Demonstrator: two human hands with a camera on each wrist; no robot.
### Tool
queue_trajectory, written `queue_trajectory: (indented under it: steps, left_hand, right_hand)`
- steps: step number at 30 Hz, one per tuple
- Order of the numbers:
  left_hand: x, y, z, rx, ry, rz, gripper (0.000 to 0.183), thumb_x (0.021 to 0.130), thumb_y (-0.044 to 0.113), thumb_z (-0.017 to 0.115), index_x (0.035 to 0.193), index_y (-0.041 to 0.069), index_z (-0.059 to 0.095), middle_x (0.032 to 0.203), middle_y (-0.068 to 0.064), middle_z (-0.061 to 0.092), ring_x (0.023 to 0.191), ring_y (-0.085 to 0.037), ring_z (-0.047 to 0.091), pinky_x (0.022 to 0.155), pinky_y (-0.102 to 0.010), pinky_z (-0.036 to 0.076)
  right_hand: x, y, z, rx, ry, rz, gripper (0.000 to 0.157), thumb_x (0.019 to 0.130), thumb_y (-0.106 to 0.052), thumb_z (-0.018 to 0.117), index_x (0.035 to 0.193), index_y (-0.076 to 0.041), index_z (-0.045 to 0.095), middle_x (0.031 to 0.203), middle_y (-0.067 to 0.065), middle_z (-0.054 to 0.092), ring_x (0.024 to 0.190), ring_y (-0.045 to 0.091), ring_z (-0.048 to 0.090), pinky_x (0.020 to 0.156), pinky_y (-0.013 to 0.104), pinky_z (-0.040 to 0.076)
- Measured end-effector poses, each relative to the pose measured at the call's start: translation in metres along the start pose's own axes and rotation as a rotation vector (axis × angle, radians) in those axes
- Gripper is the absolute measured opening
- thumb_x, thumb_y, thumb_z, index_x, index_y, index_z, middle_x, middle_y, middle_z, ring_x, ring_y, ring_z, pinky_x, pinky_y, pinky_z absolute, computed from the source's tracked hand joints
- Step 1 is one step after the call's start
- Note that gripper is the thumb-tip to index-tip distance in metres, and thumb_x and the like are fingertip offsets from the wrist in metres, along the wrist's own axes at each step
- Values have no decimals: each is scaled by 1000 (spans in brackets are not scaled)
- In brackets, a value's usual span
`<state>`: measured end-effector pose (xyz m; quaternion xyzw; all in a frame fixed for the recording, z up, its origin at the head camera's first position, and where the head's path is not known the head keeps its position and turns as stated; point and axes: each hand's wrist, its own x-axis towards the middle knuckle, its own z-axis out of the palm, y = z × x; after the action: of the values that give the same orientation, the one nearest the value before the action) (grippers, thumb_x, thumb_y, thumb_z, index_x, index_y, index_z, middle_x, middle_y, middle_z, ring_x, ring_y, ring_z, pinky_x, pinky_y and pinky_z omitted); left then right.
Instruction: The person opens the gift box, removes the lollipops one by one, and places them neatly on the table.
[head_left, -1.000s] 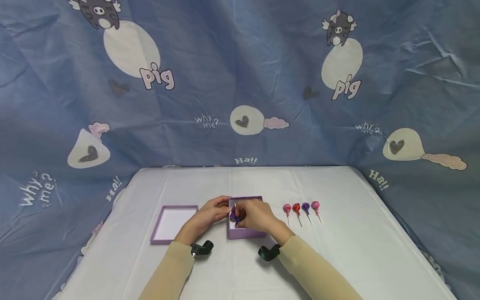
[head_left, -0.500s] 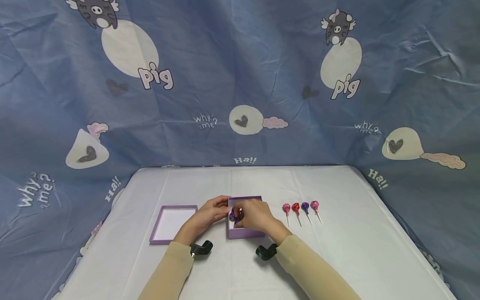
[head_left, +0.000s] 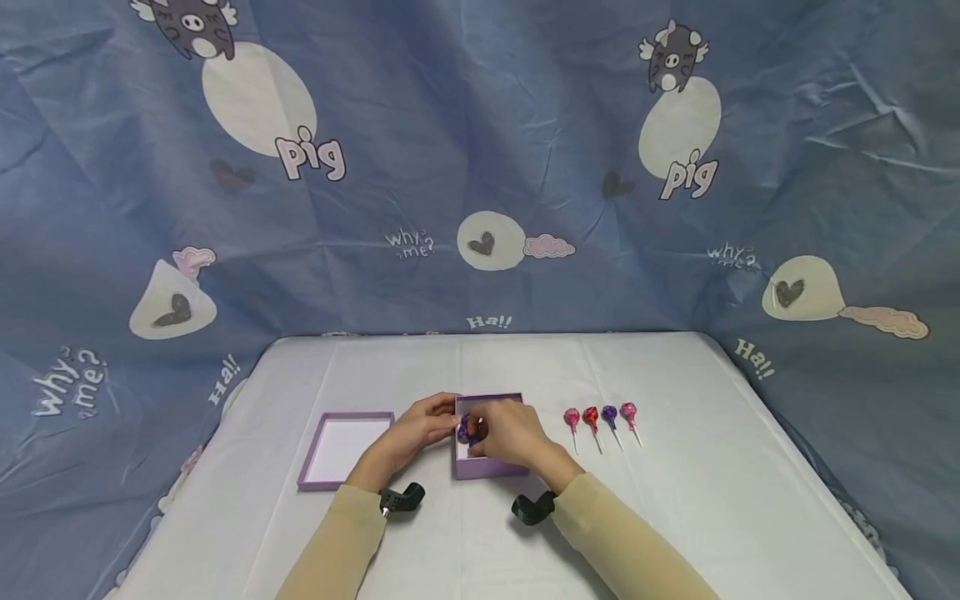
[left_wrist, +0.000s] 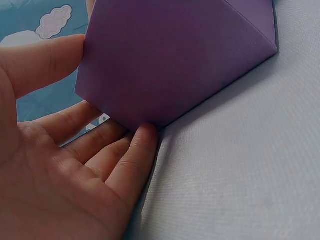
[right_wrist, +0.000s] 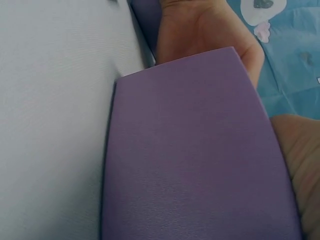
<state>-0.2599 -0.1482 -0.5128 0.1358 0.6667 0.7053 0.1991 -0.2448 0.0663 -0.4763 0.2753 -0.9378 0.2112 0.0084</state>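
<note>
A purple box (head_left: 491,468) with a white inside stands uncovered between the hands. At its far left corner, my left hand (head_left: 416,429) holds the box. In the left wrist view the thumb (left_wrist: 55,60) lies at the upper edge of the box wall and the fingertips reach round the corner. My right hand (head_left: 510,429) reaches down inside the box, its fingers curled at purple-wrapped lollipops (head_left: 463,430) by the left wall. Purple wrapping shows between its fingertips. Most of the box's inside is hidden by this hand; the right wrist view shows mainly the outer wall (right_wrist: 195,150).
Left of the box lies a purple-rimmed lid (head_left: 309,454), white side up. On the right, a row of wrapped lollipops lies on the white cloth: pink (head_left: 572,417), red (head_left: 591,415), purple (head_left: 609,413) and pink (head_left: 629,411). A blue printed curtain (head_left: 375,292) hangs behind.
My right hand has shifted slightly left and lower inside the box, and the white stick seen above its fingers has gone from sight. My left hand stays at the box corner.
</note>
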Motion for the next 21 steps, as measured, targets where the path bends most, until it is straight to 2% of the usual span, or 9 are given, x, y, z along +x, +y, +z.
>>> queue_trajectory:
  steps: [6, 13, 21]
  left_hand:
    - [-1, -2, 1, -2, -7, -14, 49, 98, 6, 59, 143, -6, 45, 141, -24, 52, 123, -27, 57, 104, -36, 48]
    - [0, 0, 1, -4, 4, -9, 50, 98, 7, 60, 144, -5, 45, 141, -26, 51, 125, -30, 55, 106, -38, 47]
    - [1, 1, 0, 4, 7, -13, 50, 97, 6, 60, 143, -5, 45, 139, -25, 53, 121, -27, 57, 104, -36, 48]
  right_hand:
    - [-3, 2, -1, 20, -4, -10, 26, 71, -34, 90, 85, -25, 70, 67, -19, 57, 63, 2, 54, 56, 27, 45]
    - [-5, 2, -14, 123, -4, -50, 27, 71, -22, 89, 90, -17, 72, 72, -12, 63, 64, 4, 57, 58, 26, 49]
    - [-4, 9, -26, 230, -20, -14, 27, 70, -12, 84, 94, -12, 71, 77, -6, 67, 69, 8, 59, 60, 27, 50]
